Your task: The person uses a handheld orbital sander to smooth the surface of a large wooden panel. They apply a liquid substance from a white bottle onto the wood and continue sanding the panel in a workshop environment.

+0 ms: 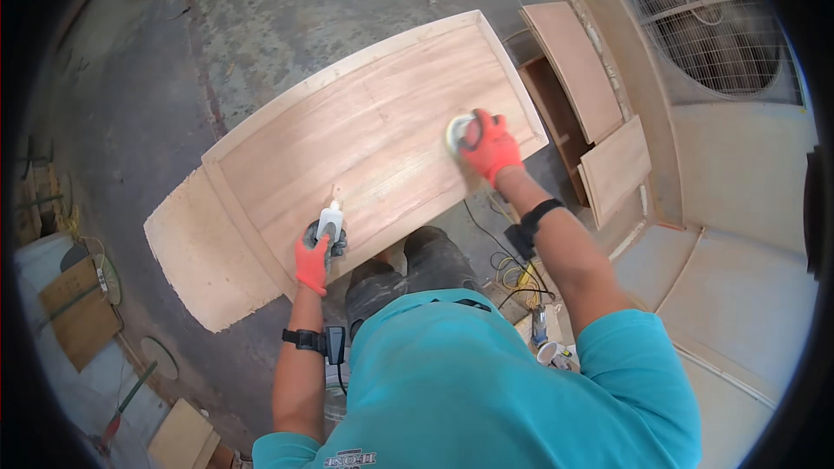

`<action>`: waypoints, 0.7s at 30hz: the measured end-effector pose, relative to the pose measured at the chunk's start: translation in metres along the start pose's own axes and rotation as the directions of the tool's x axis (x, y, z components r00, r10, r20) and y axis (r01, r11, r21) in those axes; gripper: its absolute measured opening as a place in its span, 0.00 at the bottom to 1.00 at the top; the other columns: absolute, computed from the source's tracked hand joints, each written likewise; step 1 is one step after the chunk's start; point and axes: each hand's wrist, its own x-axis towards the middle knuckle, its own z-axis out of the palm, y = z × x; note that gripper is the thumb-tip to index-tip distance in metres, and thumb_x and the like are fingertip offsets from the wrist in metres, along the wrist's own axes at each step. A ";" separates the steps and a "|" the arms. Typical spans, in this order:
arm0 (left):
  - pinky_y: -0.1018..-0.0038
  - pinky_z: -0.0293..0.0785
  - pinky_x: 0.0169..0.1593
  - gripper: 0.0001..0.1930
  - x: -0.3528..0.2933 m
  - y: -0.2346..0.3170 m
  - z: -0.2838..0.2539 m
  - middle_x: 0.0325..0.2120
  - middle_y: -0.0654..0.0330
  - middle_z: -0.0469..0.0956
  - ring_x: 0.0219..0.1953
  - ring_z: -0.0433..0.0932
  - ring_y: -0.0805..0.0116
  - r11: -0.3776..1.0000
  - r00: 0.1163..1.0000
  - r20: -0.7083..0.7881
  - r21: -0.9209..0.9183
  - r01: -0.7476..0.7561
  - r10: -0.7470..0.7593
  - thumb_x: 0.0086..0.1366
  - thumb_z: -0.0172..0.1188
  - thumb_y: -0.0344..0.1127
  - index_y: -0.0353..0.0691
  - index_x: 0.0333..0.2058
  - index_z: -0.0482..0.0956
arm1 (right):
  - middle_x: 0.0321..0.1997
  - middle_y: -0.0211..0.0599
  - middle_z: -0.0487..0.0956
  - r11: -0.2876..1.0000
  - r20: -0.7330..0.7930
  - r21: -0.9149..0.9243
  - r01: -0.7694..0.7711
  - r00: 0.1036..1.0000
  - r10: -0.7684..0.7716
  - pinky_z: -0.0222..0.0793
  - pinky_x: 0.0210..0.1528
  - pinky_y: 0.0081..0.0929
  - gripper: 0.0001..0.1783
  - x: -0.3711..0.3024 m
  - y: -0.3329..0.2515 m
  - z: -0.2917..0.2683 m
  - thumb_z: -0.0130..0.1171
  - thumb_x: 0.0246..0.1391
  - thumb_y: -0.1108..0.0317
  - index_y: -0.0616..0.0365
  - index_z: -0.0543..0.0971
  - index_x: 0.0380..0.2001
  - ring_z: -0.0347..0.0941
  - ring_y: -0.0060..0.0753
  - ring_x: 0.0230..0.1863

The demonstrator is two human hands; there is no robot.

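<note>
Across the middle lies a wide wooden panel (347, 130) with a pale border. My left hand (318, 254), in a red and dark grey glove, is closed around a small white squeeze bottle (330, 219) at the panel's near edge. A small brownish spot shows on the wood by the bottle's tip. Farther right, my right hand (493, 149), gloved in red, grips a round pale pad (454, 134) against the panel's surface. The hand hides most of the pad, and its exact kind cannot be made out.
A rough-edged pale board (213, 247) adjoins the panel's left end. Thin boards (573, 74) lean by a brown cabinet (556, 122) at the right. Behind them is a large caged fan (717, 26). Cables (521, 282) and a power tool (539, 326) lie beside my right leg.
</note>
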 end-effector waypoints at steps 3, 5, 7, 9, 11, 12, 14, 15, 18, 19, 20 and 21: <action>0.76 0.78 0.32 0.15 0.000 0.002 0.000 0.31 0.58 0.83 0.28 0.82 0.72 1.000 1.000 -0.007 0.004 0.019 -0.019 0.71 0.62 0.36 0.30 0.48 0.80 | 0.64 0.57 0.66 0.991 -0.069 -0.016 -0.136 0.988 0.135 0.74 0.57 0.49 0.42 0.028 0.027 -0.020 0.67 0.52 0.48 0.42 0.64 0.68 0.77 0.64 0.54; 0.76 0.78 0.31 0.16 0.000 0.006 0.002 0.31 0.58 0.83 0.28 0.82 0.72 0.999 0.999 -0.006 0.010 0.032 -0.032 0.71 0.62 0.37 0.30 0.49 0.80 | 0.64 0.56 0.66 0.976 -0.113 -0.004 -0.218 0.970 0.216 0.74 0.57 0.49 0.41 0.043 0.030 -0.028 0.66 0.54 0.47 0.42 0.64 0.67 0.77 0.63 0.54; 0.76 0.78 0.32 0.16 -0.001 0.008 0.005 0.32 0.57 0.83 0.28 0.82 0.71 0.999 0.999 -0.005 0.002 0.043 -0.043 0.70 0.62 0.35 0.30 0.50 0.80 | 0.64 0.56 0.66 0.985 -0.063 0.020 -0.169 0.983 0.170 0.74 0.57 0.49 0.41 0.044 0.022 -0.020 0.66 0.54 0.46 0.42 0.64 0.68 0.77 0.61 0.55; 0.75 0.79 0.34 0.16 -0.001 0.011 0.010 0.33 0.56 0.84 0.29 0.82 0.70 0.998 0.998 -0.026 0.021 0.057 -0.056 0.69 0.61 0.34 0.29 0.51 0.79 | 0.65 0.56 0.67 1.000 -0.013 -0.012 -0.020 1.000 0.020 0.74 0.58 0.49 0.40 0.035 0.002 -0.007 0.64 0.54 0.46 0.41 0.65 0.68 0.77 0.60 0.55; 0.73 0.79 0.36 0.17 -0.001 0.011 0.022 0.35 0.56 0.84 0.31 0.82 0.70 0.995 0.995 -0.054 0.064 0.083 -0.079 0.67 0.62 0.32 0.29 0.52 0.79 | 0.64 0.55 0.67 0.999 0.038 0.000 0.043 0.998 -0.043 0.74 0.58 0.49 0.40 0.037 -0.017 -0.008 0.67 0.50 0.47 0.41 0.66 0.65 0.76 0.62 0.55; 0.73 0.79 0.38 0.17 0.001 0.010 0.030 0.35 0.56 0.84 0.32 0.83 0.69 0.987 0.999 -0.034 0.153 0.047 -0.042 0.66 0.63 0.32 0.30 0.52 0.79 | 0.64 0.55 0.67 0.997 0.063 0.007 0.075 0.995 -0.075 0.74 0.58 0.50 0.40 0.037 -0.022 -0.010 0.69 0.49 0.48 0.41 0.67 0.64 0.76 0.63 0.55; 0.71 0.79 0.40 0.18 0.017 0.006 0.049 0.36 0.57 0.85 0.34 0.83 0.69 0.947 0.999 0.020 0.321 -0.035 0.030 0.65 0.64 0.33 0.30 0.51 0.80 | 0.64 0.54 0.67 0.999 0.005 0.003 0.050 0.999 -0.050 0.74 0.58 0.49 0.41 0.060 -0.017 -0.015 0.68 0.49 0.48 0.41 0.66 0.65 0.76 0.61 0.56; 0.70 0.78 0.44 0.20 0.025 0.006 0.062 0.36 0.56 0.86 0.38 0.84 0.66 0.898 0.998 0.027 0.435 -0.066 0.061 0.61 0.66 0.36 0.33 0.51 0.81 | 0.65 0.53 0.67 0.999 -0.012 -0.007 0.035 0.999 -0.035 0.74 0.58 0.48 0.41 0.076 -0.009 -0.021 0.68 0.50 0.48 0.40 0.65 0.66 0.77 0.59 0.56; 0.65 0.78 0.47 0.22 0.049 0.011 0.105 0.38 0.52 0.86 0.41 0.84 0.57 0.820 0.991 0.103 0.557 -0.132 0.090 0.59 0.68 0.43 0.38 0.50 0.82 | 0.66 0.52 0.66 0.999 -0.042 -0.032 0.000 0.999 -0.001 0.74 0.58 0.47 0.42 0.108 0.019 -0.035 0.67 0.50 0.48 0.41 0.64 0.66 0.77 0.57 0.56; 0.64 0.78 0.48 0.23 0.055 0.013 0.118 0.38 0.51 0.86 0.42 0.84 0.54 0.783 0.993 0.106 0.612 -0.112 0.060 0.59 0.68 0.45 0.39 0.50 0.83 | 0.66 0.51 0.66 0.999 -0.048 -0.038 -0.008 0.999 0.006 0.74 0.58 0.47 0.42 0.113 0.025 -0.037 0.68 0.50 0.49 0.41 0.64 0.66 0.77 0.57 0.56; 0.62 0.77 0.48 0.23 0.061 0.015 0.131 0.39 0.50 0.86 0.43 0.84 0.52 0.742 0.994 0.110 0.664 -0.094 0.027 0.58 0.68 0.47 0.41 0.49 0.83 | 0.66 0.51 0.66 0.999 -0.034 -0.031 -0.021 0.999 0.020 0.74 0.58 0.47 0.42 0.113 0.027 -0.039 0.68 0.50 0.48 0.41 0.64 0.67 0.77 0.58 0.56; 0.61 0.77 0.49 0.23 0.065 0.020 0.142 0.40 0.49 0.85 0.43 0.83 0.49 0.697 0.994 0.111 0.713 -0.077 -0.003 0.58 0.67 0.49 0.43 0.49 0.83 | 0.65 0.51 0.66 0.999 -0.021 -0.023 -0.032 0.999 0.031 0.74 0.58 0.47 0.42 0.111 0.026 -0.044 0.68 0.51 0.48 0.42 0.64 0.67 0.76 0.59 0.57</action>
